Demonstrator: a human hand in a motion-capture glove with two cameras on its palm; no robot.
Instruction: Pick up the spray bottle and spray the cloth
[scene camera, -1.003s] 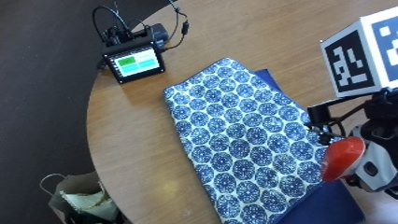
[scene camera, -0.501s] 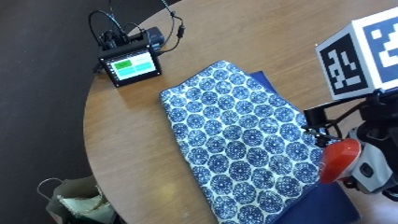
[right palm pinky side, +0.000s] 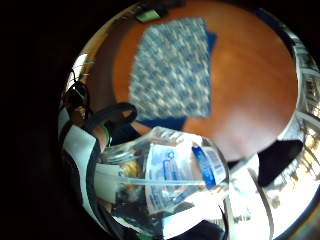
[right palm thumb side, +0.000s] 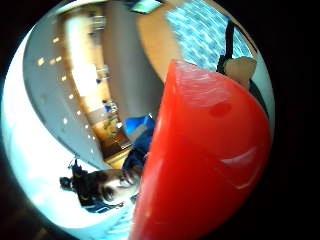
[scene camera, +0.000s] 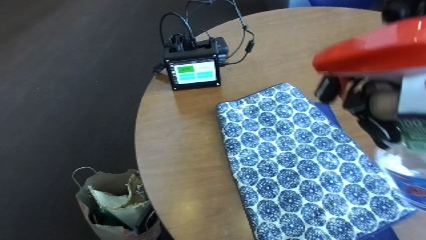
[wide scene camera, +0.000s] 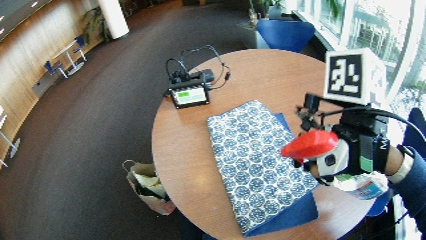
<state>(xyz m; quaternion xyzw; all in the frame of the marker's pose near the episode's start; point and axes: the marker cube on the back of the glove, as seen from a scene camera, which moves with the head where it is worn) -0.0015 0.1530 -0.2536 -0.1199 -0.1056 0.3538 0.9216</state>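
Spray bottle held above the cloth's right edge.
The spray bottle (wide scene camera: 331, 159), red-headed with a clear labelled body, sat at the right of the wide frame, the gloved right hand (wide scene camera: 363, 145) curled round it, lifted over the cloth's right side. The blue-and-white patterned cloth (scene camera: 299, 165) lay flat mid-frame on the round wooden table (scene camera: 180, 150). A small screen device (scene camera: 194, 71) stood toward the upper left; a paper bag (scene camera: 116, 205) sat on the floor, lower left.

A round wooden table (scene camera: 180, 150) is seen. A blue-and-white patterned cloth (scene camera: 299, 165) is spread flat across its middle, over a dark blue cloth (wide scene camera: 283, 215) whose corner shows near one edge. A small screen device (scene camera: 194, 70) with cables is set near the opposite edge.
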